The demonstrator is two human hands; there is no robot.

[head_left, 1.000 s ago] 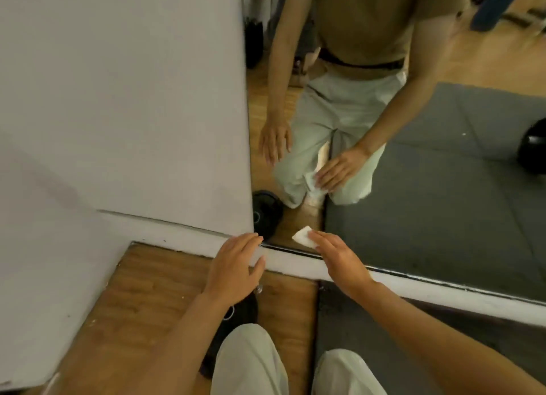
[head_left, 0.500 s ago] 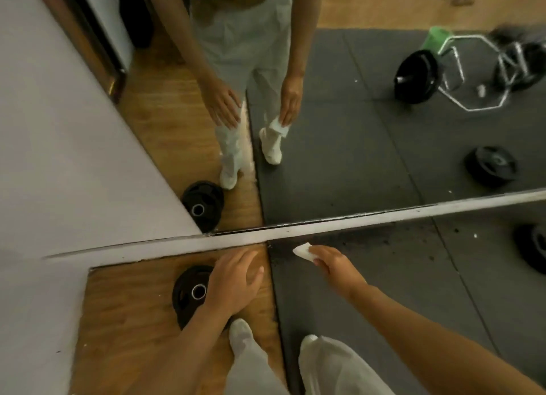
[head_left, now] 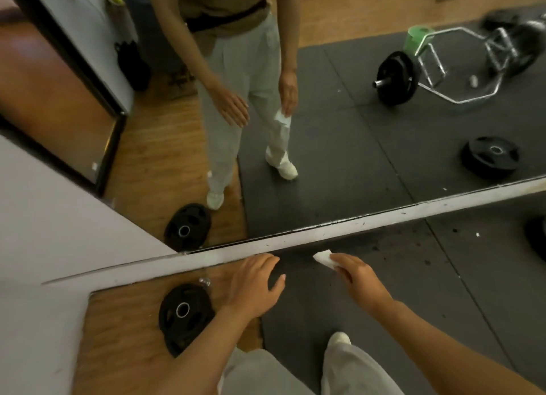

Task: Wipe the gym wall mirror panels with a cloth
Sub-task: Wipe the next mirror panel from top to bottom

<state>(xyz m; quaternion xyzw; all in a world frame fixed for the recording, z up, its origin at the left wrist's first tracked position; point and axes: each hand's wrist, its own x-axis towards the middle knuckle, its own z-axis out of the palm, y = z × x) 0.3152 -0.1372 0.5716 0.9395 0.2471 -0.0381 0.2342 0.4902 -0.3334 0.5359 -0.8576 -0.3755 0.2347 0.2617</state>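
Note:
The wall mirror panel [head_left: 339,146] fills the upper part of the head view, above a white baseboard strip [head_left: 384,217]. My right hand [head_left: 359,279] pinches a small white cloth [head_left: 323,258], held in the air in front of me, apart from the glass. My left hand [head_left: 255,286] hangs with fingers spread and relaxed, holding nothing, to the left of the cloth. The mirror reflects my standing body, both hands and the cloth.
A black weight plate [head_left: 184,313] lies on the wood floor by my left foot, close to the white wall [head_left: 59,232]. Grey rubber mats [head_left: 428,291] cover the floor to the right. Another plate edge [head_left: 536,236] shows at far right. The mirror reflects a hex bar and plates.
I have risen from a crouch near the mirror's base to standing. The view now takes in more floor and more of the reflection. My right hand still holds the cloth.

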